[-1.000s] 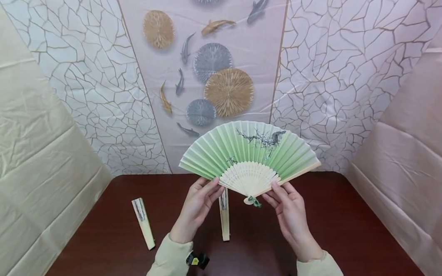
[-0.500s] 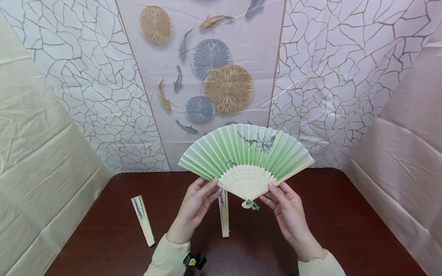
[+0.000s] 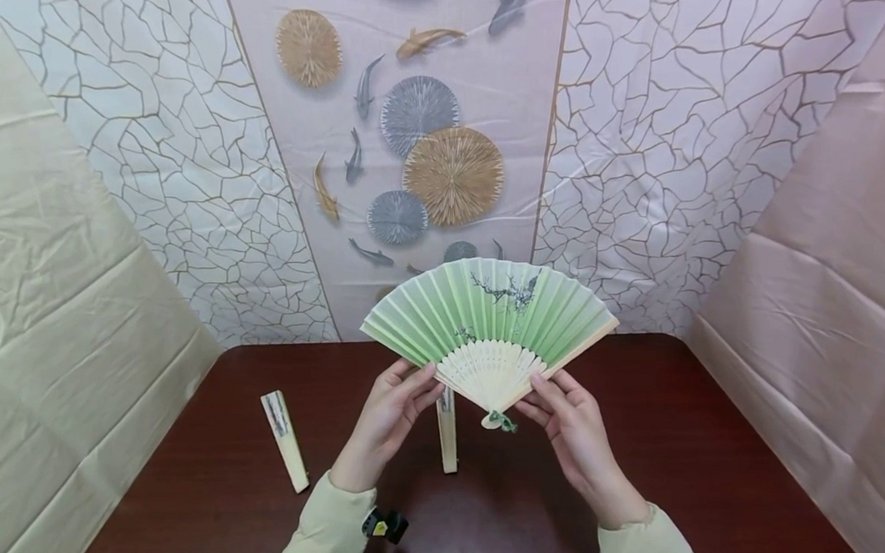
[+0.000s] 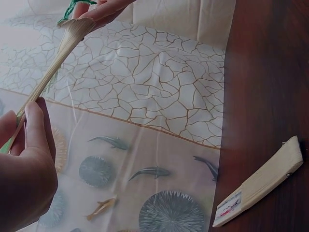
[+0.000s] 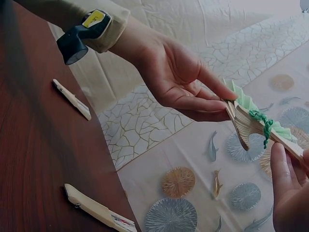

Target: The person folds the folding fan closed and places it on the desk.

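Observation:
A green folding fan point(image 3: 486, 312), spread wide, is held up above the table between both hands. It has pale pierced ribs, a dark branch print and a green cord at its pivot point(image 3: 497, 420). My left hand point(image 3: 390, 416) pinches the left outer rib between thumb and fingers. On the opposite outer rib, my right hand point(image 3: 577, 434) has a similar pinch. The right wrist view shows the fan nearly edge-on, its green cord point(image 5: 262, 124) hanging between the hands. In the left wrist view, the left fingers point(image 4: 36, 125) grip the rib, and the right hand's fingers point(image 4: 106, 10) reach the pivot end.
Two folded fans lie on the dark red table point(image 3: 199, 481): one folded fan point(image 3: 285, 441) at the left, another folded fan point(image 3: 446, 431) behind and below the spread one. Patterned cloth point(image 3: 622, 152) rises behind the table, with plain cloth walls point(image 3: 813, 371) on both sides.
The spread fan has sunk slightly, and its right edge has drawn inward, with the right hand shifting a little left. Both hands keep their hold. The folded fans stay on the table.

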### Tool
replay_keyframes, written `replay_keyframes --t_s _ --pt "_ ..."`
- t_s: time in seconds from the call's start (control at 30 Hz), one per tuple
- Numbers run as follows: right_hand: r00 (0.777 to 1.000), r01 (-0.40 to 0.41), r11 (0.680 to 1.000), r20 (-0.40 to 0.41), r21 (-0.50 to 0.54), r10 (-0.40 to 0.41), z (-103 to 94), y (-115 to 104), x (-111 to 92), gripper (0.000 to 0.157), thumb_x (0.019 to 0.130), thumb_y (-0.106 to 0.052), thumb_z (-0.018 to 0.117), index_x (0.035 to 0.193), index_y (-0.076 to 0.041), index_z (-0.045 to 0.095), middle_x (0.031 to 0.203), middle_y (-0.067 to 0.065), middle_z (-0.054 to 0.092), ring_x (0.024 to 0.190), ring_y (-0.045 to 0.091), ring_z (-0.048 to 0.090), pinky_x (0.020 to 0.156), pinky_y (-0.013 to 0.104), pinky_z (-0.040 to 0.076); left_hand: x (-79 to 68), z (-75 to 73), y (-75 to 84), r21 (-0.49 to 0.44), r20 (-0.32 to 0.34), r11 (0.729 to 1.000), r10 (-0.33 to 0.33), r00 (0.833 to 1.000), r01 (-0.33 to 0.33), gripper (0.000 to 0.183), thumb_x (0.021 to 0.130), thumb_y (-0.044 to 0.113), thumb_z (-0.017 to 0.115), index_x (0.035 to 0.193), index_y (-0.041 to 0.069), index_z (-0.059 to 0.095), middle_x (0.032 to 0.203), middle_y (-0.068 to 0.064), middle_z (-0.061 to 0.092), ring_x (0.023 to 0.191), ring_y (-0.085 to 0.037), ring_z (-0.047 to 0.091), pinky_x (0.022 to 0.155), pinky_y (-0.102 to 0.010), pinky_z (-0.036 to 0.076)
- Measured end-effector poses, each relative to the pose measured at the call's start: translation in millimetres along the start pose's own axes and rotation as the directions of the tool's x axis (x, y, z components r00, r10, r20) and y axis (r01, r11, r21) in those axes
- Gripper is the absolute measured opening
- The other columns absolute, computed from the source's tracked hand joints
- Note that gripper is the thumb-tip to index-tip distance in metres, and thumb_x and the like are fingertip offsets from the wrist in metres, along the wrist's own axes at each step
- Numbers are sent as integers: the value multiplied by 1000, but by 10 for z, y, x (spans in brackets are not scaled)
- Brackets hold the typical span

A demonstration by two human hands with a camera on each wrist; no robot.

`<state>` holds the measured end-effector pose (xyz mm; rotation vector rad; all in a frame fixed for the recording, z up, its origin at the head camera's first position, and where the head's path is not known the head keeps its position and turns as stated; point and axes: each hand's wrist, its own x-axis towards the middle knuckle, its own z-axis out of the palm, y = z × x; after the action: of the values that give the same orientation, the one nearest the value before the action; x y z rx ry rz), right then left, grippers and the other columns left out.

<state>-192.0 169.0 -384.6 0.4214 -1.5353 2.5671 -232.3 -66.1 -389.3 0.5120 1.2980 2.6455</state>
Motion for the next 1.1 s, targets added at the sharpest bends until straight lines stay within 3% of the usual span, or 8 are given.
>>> replay_keyframes --t_s 0.37,0.77,1.1 --pt "999 -34 999 -2 -15 34 -7 19 -38 36 95 -8 53 126 10 45 108 13 64 90 21 65 79 38 53 -6 4 -28 51 -6 998 -36 999 36 36 88 9 64 120 -3 54 112 -16 60 95 -20 62 89 -34 48" --pt "999 -39 998 4 -46 39 -21 59 -49 32 95 -9 53 122 8 49 104 13 65 88 22 65 78 41 53 -23 0 -27 84 0 995 -44 999 43 34 88 9 64 119 -1 56 111 -14 61 93 -18 63 87 -34 49" --pt "998 -60 997 -7 -54 60 -15 101 -50 37 96 -12 53 126 7 46 107 12 64 92 21 64 79 37 53 -18 3 -38 96 26 994 -63 998 60 33 90 6 60 121 -3 54 109 -16 61 97 -20 62 88 -34 49"
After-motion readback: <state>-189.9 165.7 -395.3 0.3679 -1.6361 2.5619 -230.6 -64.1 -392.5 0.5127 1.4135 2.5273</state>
